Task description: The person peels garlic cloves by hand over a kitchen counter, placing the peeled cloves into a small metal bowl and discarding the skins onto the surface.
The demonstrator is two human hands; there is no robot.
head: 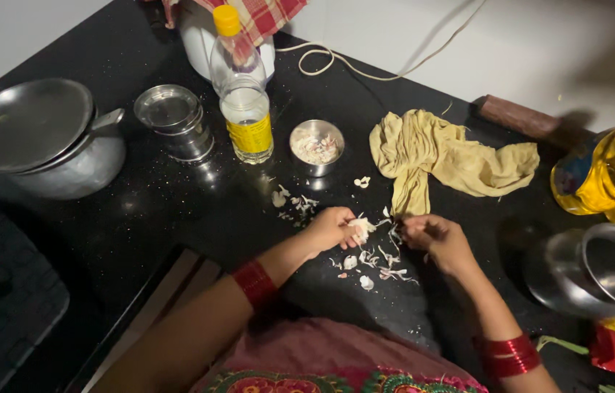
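Nearest, over the black counter [176, 211]: left hand [330, 228] curled shut on a pale garlic clove [359, 228], fingertips pinching it at the clove's near end; right hand [440, 241] just beside, fingers drawn narrow, seemingly nipping a strip of papery skin [397, 233] that runs off the clove. For a clean peel, probably best to hold the clove firm but not crushing, to pull the strip along its length and away from the left hand rather than straight up, and to turn the clove a little between pulls so that no patch stays covered. Worth working low over the loose peelings [384, 268] lying just under and between both hands, so that new scraps land in one heap and not across the dark surface, where small white flakes [289, 201] already lie scattered to the left. Farther back, within an easy reach of the left hand: a small steel bowl [316, 148] holding pale pieces, whether cloves or skins cannot be told. Beside it on the right, a crumpled yellow cloth [453, 156], handy for sticky fingers. Behind and left, a clear bottle [246, 109] with a yellow cap, a round steel tin [173, 120], and a lidded metal pot [45, 142], all well apart from the hands.
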